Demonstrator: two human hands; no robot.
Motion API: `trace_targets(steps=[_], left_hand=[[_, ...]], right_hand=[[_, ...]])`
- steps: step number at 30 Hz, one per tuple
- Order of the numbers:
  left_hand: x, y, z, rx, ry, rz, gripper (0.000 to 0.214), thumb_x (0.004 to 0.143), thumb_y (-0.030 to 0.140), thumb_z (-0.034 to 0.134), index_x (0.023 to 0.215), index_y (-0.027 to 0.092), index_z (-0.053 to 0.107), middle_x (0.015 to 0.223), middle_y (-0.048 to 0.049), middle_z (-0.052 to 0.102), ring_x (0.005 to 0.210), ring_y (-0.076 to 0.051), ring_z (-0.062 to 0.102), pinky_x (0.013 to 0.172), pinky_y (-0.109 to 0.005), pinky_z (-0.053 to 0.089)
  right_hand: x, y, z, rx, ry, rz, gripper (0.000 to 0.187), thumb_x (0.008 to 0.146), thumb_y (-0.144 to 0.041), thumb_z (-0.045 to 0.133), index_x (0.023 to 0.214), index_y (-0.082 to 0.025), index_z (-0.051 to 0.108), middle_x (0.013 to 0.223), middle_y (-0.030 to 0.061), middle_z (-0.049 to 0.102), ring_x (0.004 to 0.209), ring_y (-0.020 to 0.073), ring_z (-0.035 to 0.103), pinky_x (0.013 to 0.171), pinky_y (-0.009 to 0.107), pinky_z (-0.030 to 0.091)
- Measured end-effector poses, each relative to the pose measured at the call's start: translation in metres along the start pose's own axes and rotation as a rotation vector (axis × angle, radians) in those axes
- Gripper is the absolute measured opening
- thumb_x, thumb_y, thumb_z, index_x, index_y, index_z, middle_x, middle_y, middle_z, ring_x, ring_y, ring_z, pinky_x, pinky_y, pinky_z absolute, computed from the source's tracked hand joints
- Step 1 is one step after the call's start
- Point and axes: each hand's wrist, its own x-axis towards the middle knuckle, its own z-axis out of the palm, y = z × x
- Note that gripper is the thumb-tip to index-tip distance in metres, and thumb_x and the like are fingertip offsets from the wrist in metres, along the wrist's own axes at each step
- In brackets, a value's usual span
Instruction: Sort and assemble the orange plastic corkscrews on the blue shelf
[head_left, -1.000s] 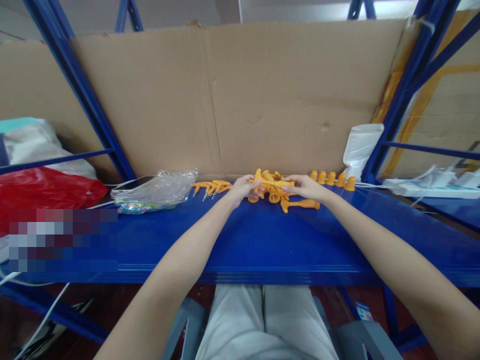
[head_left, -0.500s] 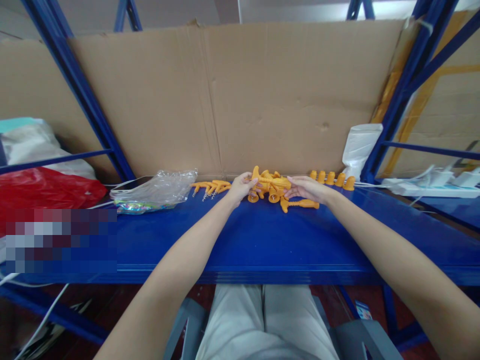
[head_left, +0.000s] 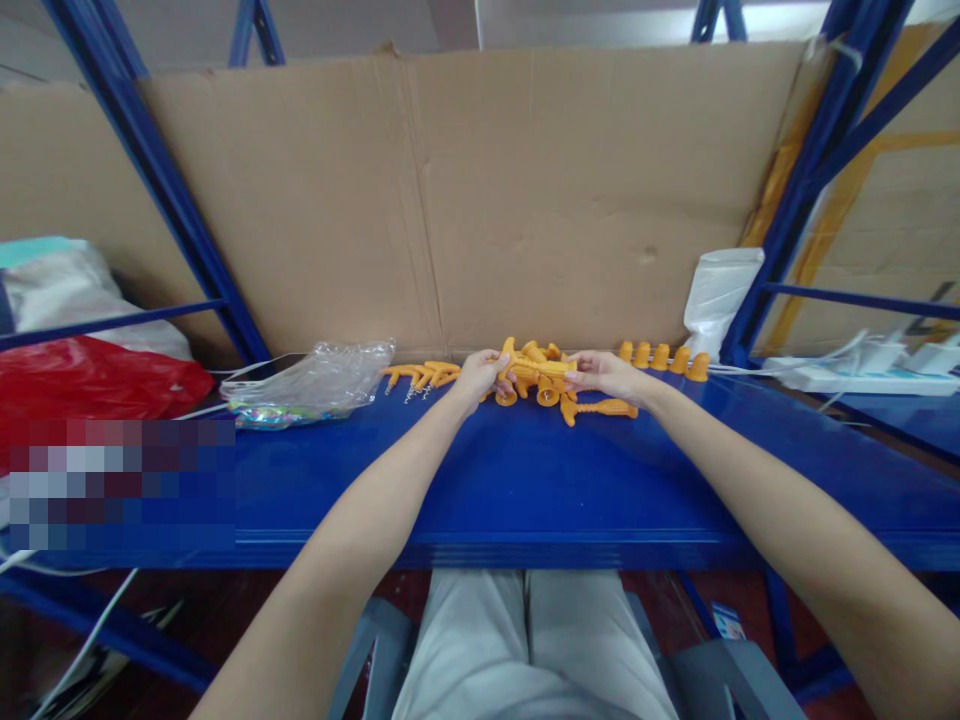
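Over the far part of the blue counter (head_left: 570, 480), an orange T-handled piece (head_left: 547, 369) lies roughly level between both hands. The left hand (head_left: 478, 379) has its fingers clamped on the handle end, the right hand (head_left: 606, 375) on the thicker end. Orange parts (head_left: 533, 350) crowd around it, though whether it touches them is hard to tell. Five orange cups (head_left: 661, 357) stand in a row to the right.
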Motion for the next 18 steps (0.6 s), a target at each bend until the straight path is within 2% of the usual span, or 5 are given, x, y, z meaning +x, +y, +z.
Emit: trace_targets(steps=[5, 9, 14, 18], left_hand=[[-0.004, 0.001, 0.002, 0.001, 0.017, -0.036, 0.024, 0.095, 0.015, 0.044, 0.071, 0.016, 0.047, 0.047, 0.0021, 0.059, 0.035, -0.007, 0.053, 0.041, -0.016, 0.039], [-0.003, 0.000, 0.003, -0.015, 0.006, -0.018, 0.025, 0.094, 0.015, 0.045, 0.070, 0.016, 0.048, 0.051, -0.0004, 0.062, 0.036, -0.008, 0.054, 0.043, -0.017, 0.039], [-0.003, -0.001, 0.003, -0.048, 0.005, -0.041, 0.022, 0.093, 0.016, 0.047, 0.071, 0.015, 0.050, 0.054, -0.0019, 0.064, 0.037, -0.009, 0.055, 0.043, -0.019, 0.039], [-0.004, 0.000, 0.002, -0.075, 0.003, -0.043, 0.020, 0.092, 0.020, 0.051, 0.073, 0.015, 0.050, 0.053, -0.0018, 0.064, 0.037, -0.009, 0.055, 0.044, -0.019, 0.041]], right_hand=[[0.001, 0.003, 0.000, -0.410, 0.111, -0.191, 0.028, 0.075, -0.028, 0.067, 0.100, -0.020, 0.057, 0.095, 0.0069, 0.069, 0.077, 0.0181, 0.065, 0.073, 0.037, 0.055], [0.000, -0.001, -0.003, -0.683, 0.164, -0.304, 0.028, 0.075, -0.025, 0.063, 0.102, -0.018, 0.057, 0.100, 0.0089, 0.067, 0.079, 0.0204, 0.064, 0.077, 0.038, 0.053], [-0.002, -0.008, -0.006, -0.872, 0.197, -0.377, 0.031, 0.076, -0.020, 0.056, 0.107, -0.018, 0.057, 0.105, 0.0110, 0.066, 0.085, 0.0232, 0.064, 0.078, 0.038, 0.050], [-0.003, -0.008, -0.006, -0.903, 0.215, -0.374, 0.033, 0.077, -0.020, 0.054, 0.110, -0.018, 0.057, 0.106, 0.0122, 0.066, 0.089, 0.0249, 0.064, 0.079, 0.040, 0.050]])
